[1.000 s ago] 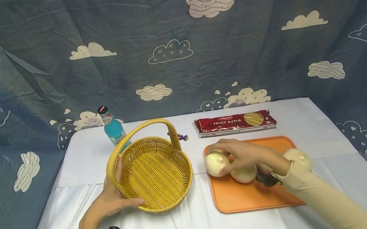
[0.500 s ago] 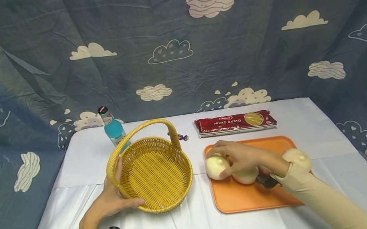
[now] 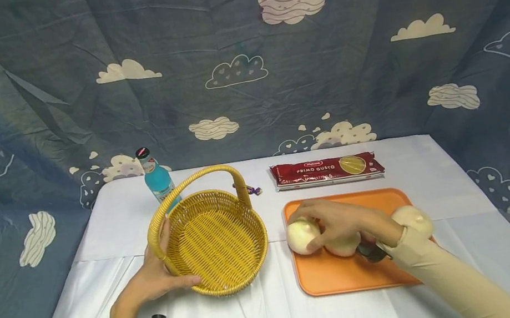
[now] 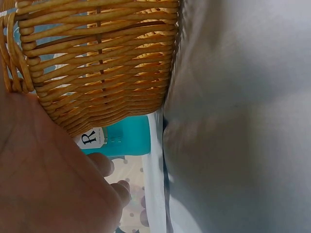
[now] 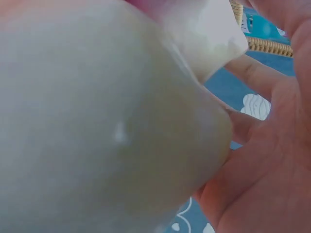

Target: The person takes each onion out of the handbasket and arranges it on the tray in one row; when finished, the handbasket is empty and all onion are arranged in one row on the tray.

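Note:
My left hand (image 3: pixel 155 277) holds the left side of a yellow wicker basket (image 3: pixel 228 290), its thumb at the front rim and fingers beside the handle base. In the left wrist view the woven wall (image 4: pixel 107 63) lies against the palm. My right hand (image 3: pixel 333 219) grips a pale, pointed peach (image 3: pixel 302 237) at the left side of an orange tray (image 3: pixel 326 282), fingers over its far side and thumb on the near side. A second peach (image 3: pixel 344 245) sits under that hand, partly hidden. Another peach (image 3: pixel 413 219) lies at the tray's right, partly behind the sleeve.
A blue bottle (image 3: pixel 159 180) stands behind the basket, and a small purple-wrapped sweet (image 3: pixel 254 190) lies near the handle. Behind the tray is a red spaghetti packet (image 3: pixel 328 170). A cloud-printed curtain (image 3: pixel 246 104) hangs along the table's back edge.
My right hand and the peach in it have shifted slightly toward the near side of the tray. The left hand and basket have stayed in place.

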`<act>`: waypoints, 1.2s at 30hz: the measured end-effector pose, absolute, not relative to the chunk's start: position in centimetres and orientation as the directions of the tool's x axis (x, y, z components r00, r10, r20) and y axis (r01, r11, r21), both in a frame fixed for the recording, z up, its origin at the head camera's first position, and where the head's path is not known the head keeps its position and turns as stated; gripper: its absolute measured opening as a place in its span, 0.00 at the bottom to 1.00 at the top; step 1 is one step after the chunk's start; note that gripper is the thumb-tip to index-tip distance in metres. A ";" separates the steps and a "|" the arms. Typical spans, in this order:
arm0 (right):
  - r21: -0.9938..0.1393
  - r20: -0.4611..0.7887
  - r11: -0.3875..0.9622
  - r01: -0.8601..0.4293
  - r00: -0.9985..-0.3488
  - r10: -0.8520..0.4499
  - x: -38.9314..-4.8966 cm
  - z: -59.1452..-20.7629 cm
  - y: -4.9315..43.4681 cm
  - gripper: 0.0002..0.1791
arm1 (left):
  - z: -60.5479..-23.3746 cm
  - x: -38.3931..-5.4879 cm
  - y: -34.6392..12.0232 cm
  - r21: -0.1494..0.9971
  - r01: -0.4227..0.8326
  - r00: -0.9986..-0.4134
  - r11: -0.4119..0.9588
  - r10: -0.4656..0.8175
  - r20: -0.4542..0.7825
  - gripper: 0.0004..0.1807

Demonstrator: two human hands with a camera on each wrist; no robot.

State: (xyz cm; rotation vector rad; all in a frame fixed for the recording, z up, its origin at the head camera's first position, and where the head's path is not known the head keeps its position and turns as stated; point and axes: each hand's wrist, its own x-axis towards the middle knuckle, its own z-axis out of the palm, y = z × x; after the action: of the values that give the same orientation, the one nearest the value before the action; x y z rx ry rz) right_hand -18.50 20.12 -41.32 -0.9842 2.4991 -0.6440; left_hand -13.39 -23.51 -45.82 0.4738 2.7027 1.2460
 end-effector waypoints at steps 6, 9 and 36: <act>-0.559 -0.184 0.641 -0.526 -0.675 -0.714 -18.5 -41.4 20.2 0.31 | -45.9 -13.4 -23.6 0.757 0.226 -0.943 0.613 0.333 0.012 0.83; -0.575 -0.202 0.642 -0.507 -0.672 -0.712 -18.5 -41.5 20.2 0.31 | -45.9 -13.4 -23.6 0.761 0.227 -0.942 0.608 0.334 0.014 0.82; -0.638 -0.154 0.604 -0.476 -0.690 -0.707 -18.3 -41.0 20.7 0.32 | -45.0 -13.0 -24.6 0.806 0.282 -0.929 0.520 0.358 0.094 0.78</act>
State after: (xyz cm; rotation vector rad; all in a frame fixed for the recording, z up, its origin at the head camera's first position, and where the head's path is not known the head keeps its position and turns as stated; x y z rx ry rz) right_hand -18.33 20.66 -40.96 -0.9473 2.4403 -0.8050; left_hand -13.03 -24.58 -44.98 0.5629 2.6647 1.3905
